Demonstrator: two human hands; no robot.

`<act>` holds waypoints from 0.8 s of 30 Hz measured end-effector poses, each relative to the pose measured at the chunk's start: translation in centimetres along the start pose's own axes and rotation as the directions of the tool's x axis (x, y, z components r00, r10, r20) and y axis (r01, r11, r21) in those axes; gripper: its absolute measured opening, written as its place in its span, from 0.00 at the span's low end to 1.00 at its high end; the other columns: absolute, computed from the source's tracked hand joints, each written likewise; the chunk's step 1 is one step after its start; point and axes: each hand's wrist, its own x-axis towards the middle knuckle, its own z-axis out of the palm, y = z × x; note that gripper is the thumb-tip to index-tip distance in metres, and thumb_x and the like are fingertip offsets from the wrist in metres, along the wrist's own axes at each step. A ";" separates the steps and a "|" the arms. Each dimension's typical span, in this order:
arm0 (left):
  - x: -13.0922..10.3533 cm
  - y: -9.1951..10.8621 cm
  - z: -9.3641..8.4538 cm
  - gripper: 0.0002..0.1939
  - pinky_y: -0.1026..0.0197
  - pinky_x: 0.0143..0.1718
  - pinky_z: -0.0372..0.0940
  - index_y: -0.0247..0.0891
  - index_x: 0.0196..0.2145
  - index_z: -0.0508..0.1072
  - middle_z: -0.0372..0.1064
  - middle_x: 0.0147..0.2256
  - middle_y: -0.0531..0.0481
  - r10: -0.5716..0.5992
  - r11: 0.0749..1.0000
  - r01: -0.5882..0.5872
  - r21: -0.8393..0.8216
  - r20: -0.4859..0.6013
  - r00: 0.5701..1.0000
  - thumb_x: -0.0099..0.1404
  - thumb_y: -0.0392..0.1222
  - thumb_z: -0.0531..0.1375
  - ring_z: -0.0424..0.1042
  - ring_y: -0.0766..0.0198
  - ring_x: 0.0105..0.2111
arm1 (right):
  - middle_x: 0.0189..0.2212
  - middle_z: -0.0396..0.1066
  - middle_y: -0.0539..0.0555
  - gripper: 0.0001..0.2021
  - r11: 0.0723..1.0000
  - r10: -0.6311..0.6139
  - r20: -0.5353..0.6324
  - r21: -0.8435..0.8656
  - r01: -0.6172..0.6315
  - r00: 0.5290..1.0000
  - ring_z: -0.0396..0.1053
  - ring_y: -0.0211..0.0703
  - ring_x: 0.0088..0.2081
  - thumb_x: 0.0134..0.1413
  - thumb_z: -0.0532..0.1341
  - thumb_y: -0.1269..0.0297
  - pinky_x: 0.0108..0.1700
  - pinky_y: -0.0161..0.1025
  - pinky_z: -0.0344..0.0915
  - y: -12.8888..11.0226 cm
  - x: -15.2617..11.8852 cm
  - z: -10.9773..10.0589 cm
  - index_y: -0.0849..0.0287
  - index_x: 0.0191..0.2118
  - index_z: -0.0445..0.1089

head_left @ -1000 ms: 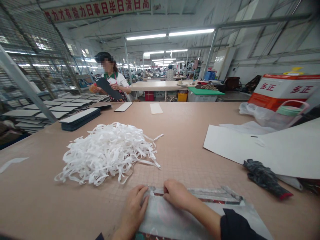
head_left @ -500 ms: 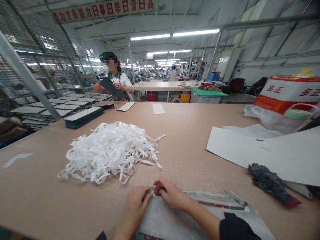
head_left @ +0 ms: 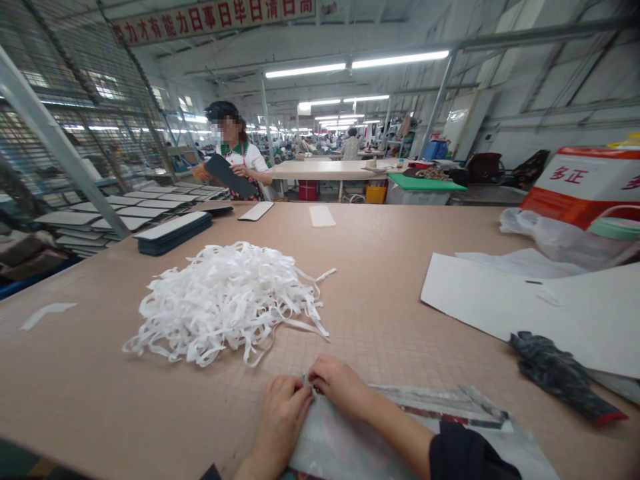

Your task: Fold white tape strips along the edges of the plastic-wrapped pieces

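A translucent plastic bag lies flat at the table's near edge, with dark red and green print showing along its far side. At the bag's far left corner, my left hand pinches the edge with its thumb and fingers. Right beside it, the bent fingers of my right hand are closed on the same corner; its forearm crosses over the bag. The fingertips of both hands nearly meet there, and they partly hide the corner. Beyond my hands lies a loose heap of white strips.
A dark glove with a red cuff and a large white sheet lie on the right. Stacked dark-edged panels stand back left. A co-worker holds a dark panel across the table. A red-and-white container stands far right.
The view has shifted slightly, so things sit a little further right. My right fingers have drawn closer to my left fingers at the bag's corner and closed.
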 end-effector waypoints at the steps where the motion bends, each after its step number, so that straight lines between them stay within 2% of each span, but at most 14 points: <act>1: 0.0 0.0 0.0 0.09 0.58 0.32 0.59 0.40 0.32 0.70 0.64 0.28 0.50 0.003 1.000 -0.003 0.006 0.000 1.000 0.63 0.38 0.51 0.64 0.62 0.30 | 0.32 0.67 0.52 0.10 1.000 0.003 0.012 -0.016 -0.003 1.000 0.64 0.37 0.36 0.51 0.51 0.76 0.39 0.30 0.58 0.0 0.2 -0.1 0.61 0.32 0.69; 7: 0.0 0.1 0.1 0.09 0.58 0.33 0.57 0.41 0.32 0.69 0.65 0.29 0.51 0.073 0.995 -0.074 0.073 0.017 0.997 0.64 0.37 0.50 0.63 0.62 0.30 | 0.32 0.66 0.52 0.10 0.989 0.014 0.115 -0.145 0.003 0.993 0.64 0.37 0.33 0.51 0.51 0.75 0.35 0.31 0.58 -0.1 1.2 -0.4 0.61 0.31 0.69; 12: -0.1 -0.1 0.2 0.11 0.55 0.38 0.56 0.39 0.38 0.68 0.66 0.32 0.49 0.152 0.975 -0.156 0.159 0.037 0.988 0.65 0.34 0.48 0.63 0.62 0.31 | 0.33 0.67 0.53 0.09 0.987 0.007 0.152 -0.157 0.018 0.988 0.64 0.38 0.33 0.47 0.52 0.75 0.36 0.32 0.59 -0.1 1.6 -0.4 0.61 0.33 0.68; 17: 0.0 -0.2 0.1 0.14 0.55 0.39 0.56 0.39 0.40 0.68 0.65 0.32 0.48 0.185 0.964 -0.193 0.184 0.060 0.981 0.65 0.33 0.44 0.62 0.61 0.31 | 0.35 0.66 0.54 0.10 0.987 0.055 0.129 -0.155 -0.034 0.990 0.64 0.40 0.35 0.46 0.52 0.76 0.37 0.34 0.59 -0.4 1.5 -0.5 0.62 0.36 0.66; 24: -0.1 -0.2 0.2 0.12 0.55 0.38 0.57 0.40 0.39 0.68 0.65 0.32 0.49 0.139 0.975 -0.154 0.159 0.099 0.985 0.65 0.33 0.46 0.62 0.61 0.32 | 0.33 0.68 0.53 0.08 0.985 0.156 0.079 -0.086 -0.149 0.985 0.64 0.38 0.34 0.47 0.53 0.73 0.35 0.31 0.58 0.1 1.4 -0.6 0.61 0.35 0.66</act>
